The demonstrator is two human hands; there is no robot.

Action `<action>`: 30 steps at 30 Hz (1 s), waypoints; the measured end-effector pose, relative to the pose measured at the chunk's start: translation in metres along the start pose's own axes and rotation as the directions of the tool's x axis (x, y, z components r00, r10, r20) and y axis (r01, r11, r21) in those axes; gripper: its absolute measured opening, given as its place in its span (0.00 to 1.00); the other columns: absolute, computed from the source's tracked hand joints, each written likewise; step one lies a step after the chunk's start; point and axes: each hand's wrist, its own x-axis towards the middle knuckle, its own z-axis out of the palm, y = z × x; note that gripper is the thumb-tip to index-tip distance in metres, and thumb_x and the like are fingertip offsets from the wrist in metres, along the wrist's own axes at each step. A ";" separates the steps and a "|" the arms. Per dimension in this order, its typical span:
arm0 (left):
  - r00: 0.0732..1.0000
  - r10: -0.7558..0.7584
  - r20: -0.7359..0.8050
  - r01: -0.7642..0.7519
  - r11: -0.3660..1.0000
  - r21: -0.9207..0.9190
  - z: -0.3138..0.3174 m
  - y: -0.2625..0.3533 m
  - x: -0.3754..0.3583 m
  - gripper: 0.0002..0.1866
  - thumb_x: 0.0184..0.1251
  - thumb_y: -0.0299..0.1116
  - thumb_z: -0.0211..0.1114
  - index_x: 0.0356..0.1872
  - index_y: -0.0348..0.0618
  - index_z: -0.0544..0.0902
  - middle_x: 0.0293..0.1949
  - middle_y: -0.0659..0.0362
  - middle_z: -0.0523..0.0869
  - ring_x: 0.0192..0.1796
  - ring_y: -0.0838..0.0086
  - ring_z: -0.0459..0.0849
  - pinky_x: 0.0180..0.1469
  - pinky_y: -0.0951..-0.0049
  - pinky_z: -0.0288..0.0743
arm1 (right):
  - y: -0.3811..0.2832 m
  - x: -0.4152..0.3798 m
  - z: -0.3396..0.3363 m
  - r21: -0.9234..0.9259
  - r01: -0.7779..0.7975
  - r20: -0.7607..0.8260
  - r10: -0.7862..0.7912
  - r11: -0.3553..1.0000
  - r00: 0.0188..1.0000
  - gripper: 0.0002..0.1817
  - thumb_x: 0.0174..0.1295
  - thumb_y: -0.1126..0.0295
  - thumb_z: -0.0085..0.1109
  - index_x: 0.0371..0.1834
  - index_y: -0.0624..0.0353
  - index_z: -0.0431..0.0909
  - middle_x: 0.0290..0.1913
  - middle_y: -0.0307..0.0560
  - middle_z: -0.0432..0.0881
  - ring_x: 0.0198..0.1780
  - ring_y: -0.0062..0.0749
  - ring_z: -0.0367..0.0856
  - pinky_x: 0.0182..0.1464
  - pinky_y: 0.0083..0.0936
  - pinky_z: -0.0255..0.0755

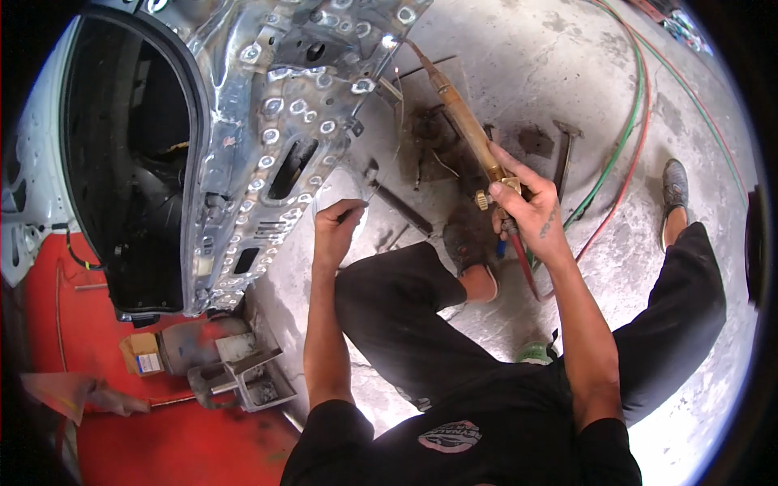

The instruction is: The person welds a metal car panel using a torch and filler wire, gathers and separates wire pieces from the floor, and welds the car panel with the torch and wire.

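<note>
My right hand (527, 194) grips a brass gas welding torch (466, 117) around its valve end. The torch's narrow nozzle points up and left, with a bright glow at its tip against the edge of a bare metal car body panel (284, 105). Rows of round weld marks and several slots cover this panel. Below its lower edge, my left hand (340, 225) is closed in a pinch on a thin welding rod (374, 191). Only a faint length of the rod shows, rising toward the panel; its far end is hard to make out.
Green hose (628, 121) and red hose (644, 105) loop across the concrete floor at right. A hammer (565, 150) and a dark-handled tool (401, 206) lie on the floor by my feet. At lower left, a metal bracket (263, 381) and small box (142, 354) sit by a red surface (186, 445).
</note>
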 end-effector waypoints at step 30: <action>1.000 -0.019 -0.003 0.019 1.000 0.006 0.001 0.002 -0.001 0.07 0.74 0.21 0.70 0.47 0.37 0.92 0.31 0.69 0.85 0.34 0.87 0.76 0.37 0.81 0.71 | -0.001 0.001 -0.001 -0.010 -0.012 0.002 0.012 1.000 1.000 0.31 0.74 0.71 0.65 0.80 0.59 0.72 0.37 0.42 0.85 0.26 0.20 0.81 0.27 0.21 0.76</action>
